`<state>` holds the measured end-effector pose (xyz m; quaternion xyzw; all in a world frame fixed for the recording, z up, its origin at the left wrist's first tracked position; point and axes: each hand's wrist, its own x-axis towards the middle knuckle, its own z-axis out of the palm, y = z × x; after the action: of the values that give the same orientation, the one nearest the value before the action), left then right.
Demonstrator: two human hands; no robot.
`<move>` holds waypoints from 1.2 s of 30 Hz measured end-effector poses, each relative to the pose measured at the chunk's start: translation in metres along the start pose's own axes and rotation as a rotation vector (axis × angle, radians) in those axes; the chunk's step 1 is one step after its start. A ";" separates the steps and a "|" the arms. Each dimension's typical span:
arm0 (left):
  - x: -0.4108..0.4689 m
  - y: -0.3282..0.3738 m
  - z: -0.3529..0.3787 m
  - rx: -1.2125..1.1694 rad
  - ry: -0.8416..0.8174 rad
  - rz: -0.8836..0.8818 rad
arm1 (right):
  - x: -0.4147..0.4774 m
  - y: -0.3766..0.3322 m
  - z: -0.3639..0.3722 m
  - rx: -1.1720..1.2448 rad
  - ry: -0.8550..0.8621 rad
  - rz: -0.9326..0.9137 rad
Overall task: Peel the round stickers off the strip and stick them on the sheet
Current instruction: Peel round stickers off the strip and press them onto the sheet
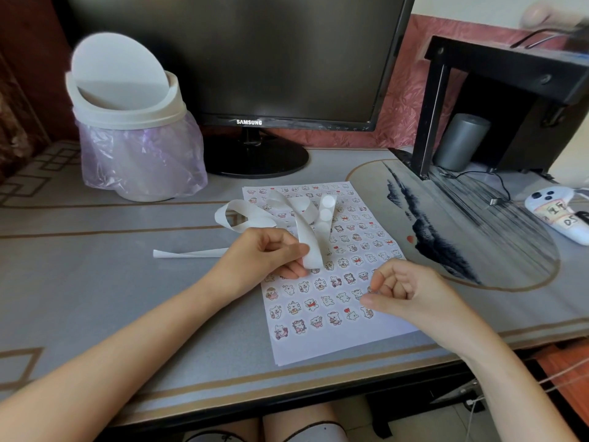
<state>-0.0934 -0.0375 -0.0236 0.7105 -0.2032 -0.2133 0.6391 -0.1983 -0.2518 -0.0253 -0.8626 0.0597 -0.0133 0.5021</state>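
A white sheet printed with rows of small cartoon bears lies on the desk in front of me. My left hand pinches a long white backing strip that loops up and curls back over the sheet's upper part; a few round clear stickers show on its raised end. My right hand hovers over the sheet's right edge with its fingers curled, thumb and forefinger pressed together near a bear; a sticker between them cannot be made out.
A spent strip piece lies left of the sheet. A white swing-lid bin with a purple liner stands at back left, a black monitor behind, a round painted fan and a white controller to the right.
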 end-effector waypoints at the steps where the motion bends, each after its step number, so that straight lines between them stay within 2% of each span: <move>1: 0.000 0.000 0.000 -0.001 -0.001 0.000 | 0.000 0.000 0.000 -0.012 0.002 0.000; 7: 0.001 -0.001 -0.001 -0.004 -0.002 0.005 | -0.001 0.001 -0.002 -0.022 -0.014 -0.016; 14: 0.002 -0.003 -0.001 -0.011 -0.004 0.015 | -0.003 -0.002 -0.006 -0.050 -0.109 -0.009; 20: 0.001 -0.001 -0.001 -0.035 0.014 0.059 | 0.001 -0.002 -0.004 -0.007 -0.021 -0.015; 25: -0.001 0.001 -0.001 -0.042 0.047 0.138 | 0.014 -0.025 0.009 0.059 0.136 -0.154; 32: 0.000 0.002 -0.001 -0.091 0.070 0.175 | 0.035 -0.040 0.037 -0.045 0.136 -0.297; 36: 0.001 0.002 -0.001 -0.129 0.053 0.163 | 0.039 -0.040 0.040 0.083 0.162 -0.306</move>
<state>-0.0920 -0.0379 -0.0214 0.6542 -0.2292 -0.1544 0.7040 -0.1522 -0.2023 -0.0116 -0.8363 -0.0325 -0.1612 0.5230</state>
